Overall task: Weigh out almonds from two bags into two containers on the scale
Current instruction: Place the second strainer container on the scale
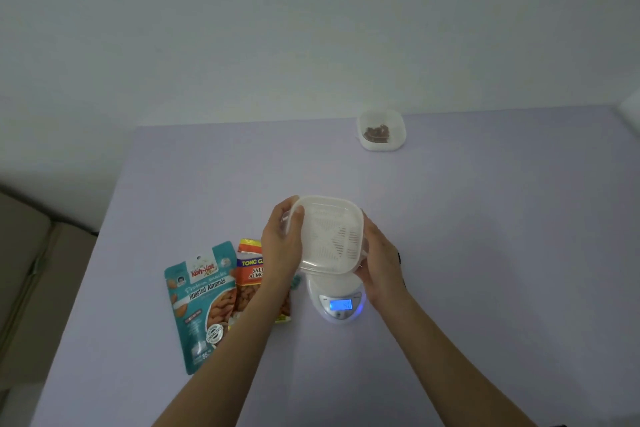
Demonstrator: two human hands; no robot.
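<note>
The left hand [282, 239] and right hand [379, 263] grip an empty container [332, 236] by its sides, tilted just above the scale [320, 288]. It probably wants setting down level and centred, leaving the display [341, 305] uncovered.

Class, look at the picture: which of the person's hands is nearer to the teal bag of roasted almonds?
Left. The left hand grips the left edge of the white container, just right of the teal bag; the right hand holds the opposite edge, farther away.
</note>
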